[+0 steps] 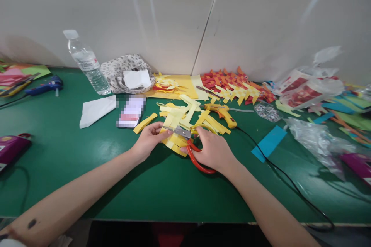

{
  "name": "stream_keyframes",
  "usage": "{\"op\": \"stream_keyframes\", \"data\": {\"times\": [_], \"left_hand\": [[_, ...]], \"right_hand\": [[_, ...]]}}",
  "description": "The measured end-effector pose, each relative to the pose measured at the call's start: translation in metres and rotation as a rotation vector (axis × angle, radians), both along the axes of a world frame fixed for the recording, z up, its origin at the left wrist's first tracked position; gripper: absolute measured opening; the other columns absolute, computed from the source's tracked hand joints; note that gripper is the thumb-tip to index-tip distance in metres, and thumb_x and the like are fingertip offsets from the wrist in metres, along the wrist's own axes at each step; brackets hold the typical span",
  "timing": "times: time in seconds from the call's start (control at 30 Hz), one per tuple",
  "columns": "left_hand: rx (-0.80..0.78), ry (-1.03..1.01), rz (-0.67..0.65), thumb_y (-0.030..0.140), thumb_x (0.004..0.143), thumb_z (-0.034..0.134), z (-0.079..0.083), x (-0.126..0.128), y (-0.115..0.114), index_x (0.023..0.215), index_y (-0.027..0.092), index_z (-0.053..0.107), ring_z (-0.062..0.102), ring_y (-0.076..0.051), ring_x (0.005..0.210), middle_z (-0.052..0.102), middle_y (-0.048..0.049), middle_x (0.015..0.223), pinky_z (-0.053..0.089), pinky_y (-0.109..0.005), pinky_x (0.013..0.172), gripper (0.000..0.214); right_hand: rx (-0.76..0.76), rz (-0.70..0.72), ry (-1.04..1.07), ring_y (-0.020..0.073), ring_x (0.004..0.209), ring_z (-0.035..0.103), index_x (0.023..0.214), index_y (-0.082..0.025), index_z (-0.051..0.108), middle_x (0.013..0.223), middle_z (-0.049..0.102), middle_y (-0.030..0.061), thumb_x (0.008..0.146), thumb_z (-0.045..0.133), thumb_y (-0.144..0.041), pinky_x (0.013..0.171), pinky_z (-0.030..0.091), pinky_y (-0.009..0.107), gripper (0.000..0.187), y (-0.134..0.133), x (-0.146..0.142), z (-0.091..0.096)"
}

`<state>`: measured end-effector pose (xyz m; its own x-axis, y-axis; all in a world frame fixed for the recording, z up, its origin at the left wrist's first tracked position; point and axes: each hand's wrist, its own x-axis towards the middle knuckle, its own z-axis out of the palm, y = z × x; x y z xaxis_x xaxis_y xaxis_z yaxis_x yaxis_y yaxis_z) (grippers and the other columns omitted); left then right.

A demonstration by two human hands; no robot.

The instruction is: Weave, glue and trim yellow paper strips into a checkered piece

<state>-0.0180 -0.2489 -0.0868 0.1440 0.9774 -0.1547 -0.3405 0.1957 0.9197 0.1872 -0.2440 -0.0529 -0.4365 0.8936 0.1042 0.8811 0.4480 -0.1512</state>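
My right hand point(213, 148) is closed round the red handles of a pair of scissors point(199, 162), whose metal blades point left. My left hand point(149, 139) pinches a woven yellow paper piece point(173, 142) beside the blade tips. The blades lie across this paper; whether they are cutting into it is too small to tell. Just beyond both hands lies a heap of yellow paper strips point(189, 112). A yellow glue gun point(222, 114) rests to the right of the heap, its black cable running toward the table's front edge.
On the green table point(139, 193) stand a water bottle point(89, 65) and a patterned cloth pouch point(127, 73). A phone point(131, 112) lies left of the strips. Red and yellow woven paper fish point(228, 85) line the back. A blue paper strip point(269, 142) and plastic bags point(315, 142) lie right.
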Motion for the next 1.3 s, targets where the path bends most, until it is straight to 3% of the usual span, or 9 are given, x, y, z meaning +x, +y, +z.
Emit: {"op": "stream_keyframes", "data": {"times": [0.6, 1.3], "left_hand": [[0.005, 0.013, -0.019, 0.033, 0.066, 0.077, 0.0023, -0.0021, -0.0024, 0.089, 0.015, 0.068, 0.068, -0.017, 0.075, 0.073, -0.0056, 0.084, 0.053, -0.026, 0.069, 0.031], [-0.03, -0.02, -0.018, 0.029, 0.066, 0.078, 0.0053, -0.0018, -0.0034, 0.087, 0.016, 0.068, 0.067, -0.013, 0.075, 0.073, -0.0029, 0.081, 0.052, -0.02, 0.068, 0.027]], "right_hand": [[-0.085, 0.007, 0.075, 0.0199, 0.063, 0.059, 0.082, -0.022, 0.044, 0.069, 0.061, 0.003, 0.075, 0.054, -0.057, 0.049, 0.032, 0.027, 0.037, 0.0005, 0.001, 0.002], [-0.16, -0.023, 0.064, 0.0176, 0.055, 0.051, 0.089, -0.02, 0.05, 0.059, 0.053, 0.001, 0.076, 0.051, -0.058, 0.046, 0.027, 0.025, 0.04, 0.0011, 0.002, 0.0055]]}}
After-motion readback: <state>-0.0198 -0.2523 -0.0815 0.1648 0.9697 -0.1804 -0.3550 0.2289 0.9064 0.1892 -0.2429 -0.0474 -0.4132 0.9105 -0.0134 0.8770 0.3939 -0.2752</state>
